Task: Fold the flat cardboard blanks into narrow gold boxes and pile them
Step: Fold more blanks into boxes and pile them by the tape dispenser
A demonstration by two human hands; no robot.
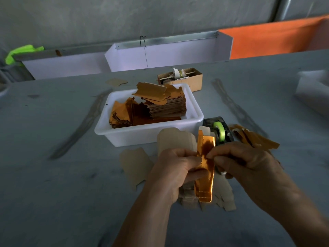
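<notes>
A narrow gold box (pixel 206 168), half formed, stands nearly upright in the middle of the view, held above the table (pixel 53 175); its foil face is shiny orange-gold with a dotted perforation line along the left edge and another across the lower end, and pale flaps stick up at its top. The left hand (pixel 175 169) grips the box from 9 o'clock, fingers (pixel 192 160) curled round its left side with a plain brown blank (pixel 175 141) fanned out behind them. The right hand (pixel 243 161) comes in from 3 o'clock, thumb and forefinger pinching the foil face at mid height. Under the hands, at 6 o'clock, lie folded brown cardboard pieces (pixel 222 195), and one flat brown blank (pixel 135 164) lies on the table at 9 o'clock. The table is grey and scuffed with long dark streaks. Just beyond the box, at 1 o'clock, sits a dark tape dispenser (pixel 218 131) with a green roll, and at 2 o'clock a loose scatter of gold pieces (pixel 256 138). At 12 o'clock a white plastic tub (pixel 142 134) holds stacks of gold blanks (pixel 165 106). Farther off stands a small brown carton (pixel 192 80), then a low white partition (pixel 160 56), an orange sheet (pixel 276 40) at the far right, a bright green cloth (pixel 21 52) at the far left, and a grey wall.
</notes>
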